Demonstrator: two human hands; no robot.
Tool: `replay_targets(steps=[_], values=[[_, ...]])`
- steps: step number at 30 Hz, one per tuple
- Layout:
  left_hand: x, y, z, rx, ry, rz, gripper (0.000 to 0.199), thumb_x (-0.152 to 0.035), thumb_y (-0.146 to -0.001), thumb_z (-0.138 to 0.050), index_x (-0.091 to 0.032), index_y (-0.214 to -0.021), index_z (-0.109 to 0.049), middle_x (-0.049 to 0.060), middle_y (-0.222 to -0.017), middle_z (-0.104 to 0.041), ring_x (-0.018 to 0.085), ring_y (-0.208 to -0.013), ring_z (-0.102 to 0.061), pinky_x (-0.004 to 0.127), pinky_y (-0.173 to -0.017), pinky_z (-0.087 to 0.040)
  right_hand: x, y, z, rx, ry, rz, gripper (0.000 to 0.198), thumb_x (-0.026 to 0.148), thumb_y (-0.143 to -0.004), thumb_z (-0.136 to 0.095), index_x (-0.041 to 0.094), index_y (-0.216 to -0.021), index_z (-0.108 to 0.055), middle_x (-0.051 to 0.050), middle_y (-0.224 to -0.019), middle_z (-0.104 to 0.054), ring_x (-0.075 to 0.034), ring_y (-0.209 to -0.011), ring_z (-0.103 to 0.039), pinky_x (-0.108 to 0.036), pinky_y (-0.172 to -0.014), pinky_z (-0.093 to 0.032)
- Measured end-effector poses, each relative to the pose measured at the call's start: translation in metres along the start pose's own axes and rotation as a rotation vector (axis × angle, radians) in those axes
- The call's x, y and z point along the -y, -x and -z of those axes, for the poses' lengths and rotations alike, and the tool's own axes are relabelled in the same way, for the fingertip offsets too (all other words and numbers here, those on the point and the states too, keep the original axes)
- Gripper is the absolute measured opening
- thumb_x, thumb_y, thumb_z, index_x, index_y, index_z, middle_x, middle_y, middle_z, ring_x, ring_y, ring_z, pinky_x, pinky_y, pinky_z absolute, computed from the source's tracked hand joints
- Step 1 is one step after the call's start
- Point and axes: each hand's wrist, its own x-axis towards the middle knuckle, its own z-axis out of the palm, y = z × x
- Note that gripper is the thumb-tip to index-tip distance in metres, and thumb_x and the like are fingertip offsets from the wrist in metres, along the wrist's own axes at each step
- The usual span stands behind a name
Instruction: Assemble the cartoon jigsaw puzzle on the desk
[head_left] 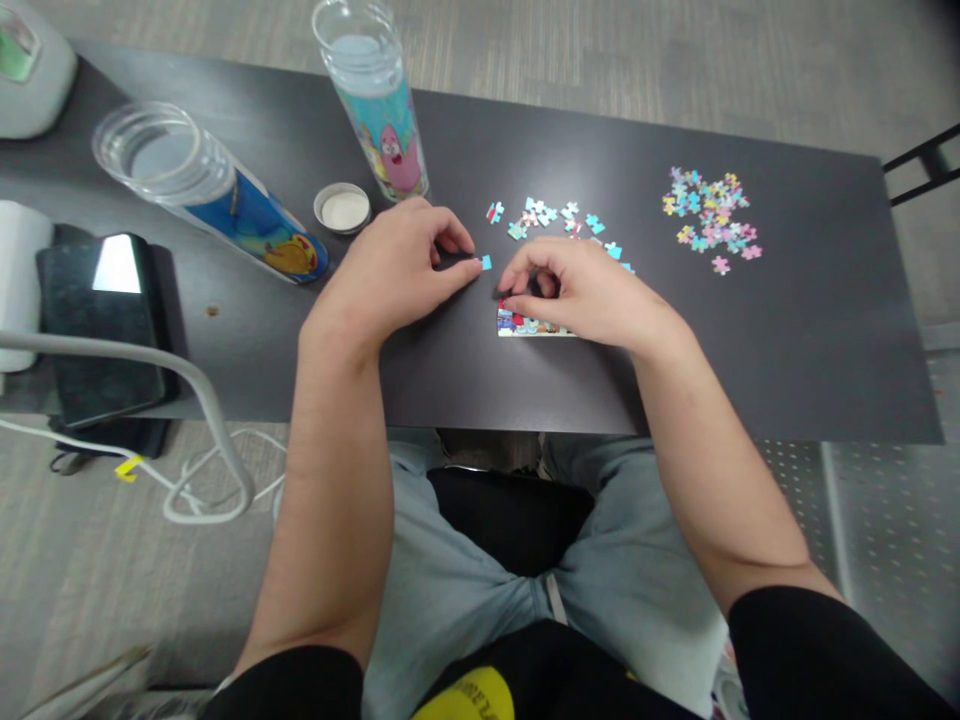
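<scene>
My left hand (397, 265) is closed, with a small blue jigsaw piece (486, 262) at the tips of its thumb and index finger. Just to the right, my right hand (581, 285) bends over a partly joined jigsaw puzzle (525, 327), thumb and fingers at its upper left corner. The hand hides much of that puzzle; its straight lower edge shows. Beyond both hands lie several loose jigsaw pieces (541, 212), mostly blue and white, and a few of them are partly covered by my right hand.
A heap of pastel jigsaw pieces (712, 215) lies at the right of the dark table (817, 330). Two clear cartoon-printed tubes, one blue (255, 225) and one with a pink figure (386, 120), stand left, near a round lid (343, 208). A black tablet-like device (101, 330) lies farther left.
</scene>
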Motion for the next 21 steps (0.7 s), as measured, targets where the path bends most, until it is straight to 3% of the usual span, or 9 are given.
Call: replay_targets(steps=[6, 10, 17, 21], values=[[-0.005, 0.001, -0.001, -0.01, -0.003, -0.052, 0.046, -0.066, -0.096, -0.097, -0.032, -0.123, -0.086, 0.012, -0.139, -0.08, 0.042, -0.136, -0.076, 0.064, -0.123, -0.062, 0.011, 0.011, 0.026, -0.166, 0.113, -0.073, 0.014, 0.039, -0.11, -0.097, 0.029, -0.115, -0.088, -0.008, -0.11, -0.087, -0.029, -0.09, -0.066, -0.052, -0.089, -0.06], [-0.014, 0.003, -0.005, 0.051, -0.087, -0.093, 0.062, -0.072, -0.09, -0.107, -0.034, -0.133, -0.085, 0.015, -0.158, -0.074, 0.051, -0.158, -0.067, 0.072, -0.137, -0.051, 0.005, 0.019, 0.043, -0.251, 0.188, -0.051, 0.014, 0.043, -0.111, -0.092, 0.031, -0.117, -0.088, -0.009, -0.111, -0.087, -0.031, -0.086, -0.066, -0.055, -0.088, -0.062], [-0.015, 0.003, -0.009, 0.167, -0.144, -0.096, 0.093, -0.079, -0.072, -0.119, -0.033, -0.143, -0.082, 0.017, -0.169, -0.066, 0.056, -0.164, -0.058, 0.074, -0.141, -0.046, 0.01, 0.013, 0.024, -0.149, 0.231, 0.028, 0.007, 0.028, -0.112, -0.084, 0.031, -0.107, -0.082, -0.007, -0.108, -0.085, -0.032, -0.096, -0.073, -0.056, -0.1, -0.063], [-0.012, 0.002, -0.011, 0.124, -0.15, -0.092, 0.09, -0.076, -0.07, -0.121, -0.035, -0.14, -0.081, 0.016, -0.166, -0.069, 0.054, -0.162, -0.06, 0.071, -0.14, -0.048, 0.01, 0.006, 0.006, -0.041, 0.262, 0.031, 0.016, 0.028, -0.11, -0.094, 0.032, -0.105, -0.079, -0.005, -0.111, -0.081, -0.033, -0.106, -0.075, -0.055, -0.106, -0.058]])
